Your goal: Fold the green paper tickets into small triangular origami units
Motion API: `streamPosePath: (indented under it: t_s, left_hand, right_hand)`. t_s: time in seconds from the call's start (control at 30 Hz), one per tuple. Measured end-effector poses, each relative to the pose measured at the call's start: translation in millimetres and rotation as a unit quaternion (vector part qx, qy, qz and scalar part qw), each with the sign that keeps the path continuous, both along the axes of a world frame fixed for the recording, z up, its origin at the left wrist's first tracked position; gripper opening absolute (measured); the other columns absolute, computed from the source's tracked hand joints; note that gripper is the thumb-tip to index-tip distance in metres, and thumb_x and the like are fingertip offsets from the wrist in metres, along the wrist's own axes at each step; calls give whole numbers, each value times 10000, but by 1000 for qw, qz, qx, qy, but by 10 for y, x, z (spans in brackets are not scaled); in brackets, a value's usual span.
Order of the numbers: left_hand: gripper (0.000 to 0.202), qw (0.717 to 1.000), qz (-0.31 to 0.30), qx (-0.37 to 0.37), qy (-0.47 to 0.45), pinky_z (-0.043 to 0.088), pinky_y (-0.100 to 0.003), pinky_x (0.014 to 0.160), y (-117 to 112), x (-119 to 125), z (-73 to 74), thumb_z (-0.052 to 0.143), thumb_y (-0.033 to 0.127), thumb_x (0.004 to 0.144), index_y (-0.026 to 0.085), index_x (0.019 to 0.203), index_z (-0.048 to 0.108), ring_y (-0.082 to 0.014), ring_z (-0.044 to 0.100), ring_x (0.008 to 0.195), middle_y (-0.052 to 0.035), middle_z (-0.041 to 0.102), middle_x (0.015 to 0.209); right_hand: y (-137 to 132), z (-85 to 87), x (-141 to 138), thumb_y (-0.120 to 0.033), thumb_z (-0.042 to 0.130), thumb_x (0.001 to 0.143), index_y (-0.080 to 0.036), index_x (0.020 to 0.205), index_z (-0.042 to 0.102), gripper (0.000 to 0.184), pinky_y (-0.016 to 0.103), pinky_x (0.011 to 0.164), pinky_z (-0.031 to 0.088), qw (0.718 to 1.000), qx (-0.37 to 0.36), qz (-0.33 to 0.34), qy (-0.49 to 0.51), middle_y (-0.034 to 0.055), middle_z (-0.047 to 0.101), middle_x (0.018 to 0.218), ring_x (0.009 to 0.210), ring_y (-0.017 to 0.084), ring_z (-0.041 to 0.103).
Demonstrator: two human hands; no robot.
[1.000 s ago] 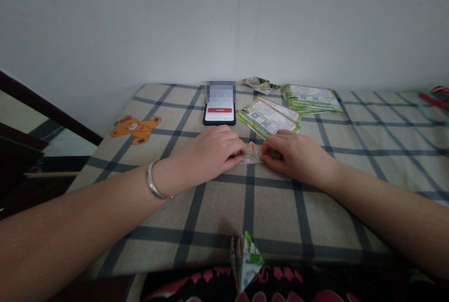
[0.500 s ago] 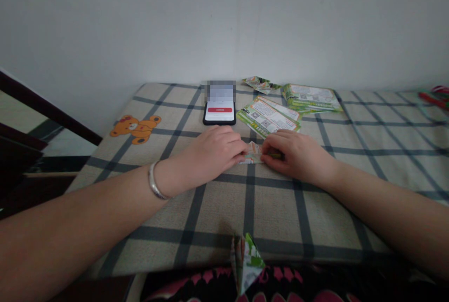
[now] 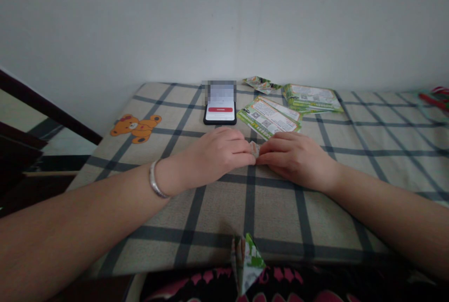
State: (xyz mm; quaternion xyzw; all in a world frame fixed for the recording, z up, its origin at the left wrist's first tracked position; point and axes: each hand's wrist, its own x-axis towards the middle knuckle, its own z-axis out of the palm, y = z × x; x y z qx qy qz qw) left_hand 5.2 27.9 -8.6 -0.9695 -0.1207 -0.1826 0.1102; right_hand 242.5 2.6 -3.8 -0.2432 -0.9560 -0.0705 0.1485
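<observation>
A small piece of folded printed paper [image 3: 254, 148] lies on the checked tablecloth, mostly covered by my fingers. My left hand [image 3: 226, 151], with a silver bangle [image 3: 156, 180] at its wrist, has its fingers closed on the paper's left side. From the other side my right hand [image 3: 296, 158] grips it, fingertips almost touching those of the left. Just beyond the hands lie printed green-and-white leaflets [image 3: 268, 117]. Close to my body, at the table's front edge, a folded paper shape [image 3: 247, 262] stands with its point downward.
A phone [image 3: 220, 114] with a lit screen lies behind my left hand. Near the wall are another folded paper piece [image 3: 261, 84] and a stack of leaflets [image 3: 312, 98]. A bear picture [image 3: 136, 128] is on the cloth at left; a red item [image 3: 435, 99] sits far right.
My left hand has slid right along the paper, and the right hand's fingers have closed in toward it. Less of the paper shows between them.
</observation>
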Motion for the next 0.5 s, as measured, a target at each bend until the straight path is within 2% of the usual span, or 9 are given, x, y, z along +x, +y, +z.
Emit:
streamPosePath:
  t_s: [0.27,0.5]
  left_hand:
    - [129,1000,-11,-3,-8,486,-371,864,27,6,-73,520,179,932,172,939,649,-197,568,953,-31,676,972]
    - [137,1000,-11,14,6,492,-379,855,17,17,-28,516,176,930,167,917,652,-204,572,936,-35,677,958]
  right_hand:
    - [13,-7,-16,-255,465,968,-215,975,684,222,301,680,387,999,26,7,-32,37,672,935,806,178,538]
    - [10,-3,-4,-267,452,975,-219,998,671,225,317,680,380,998,35,4,-57,25,666,972,824,184,526]
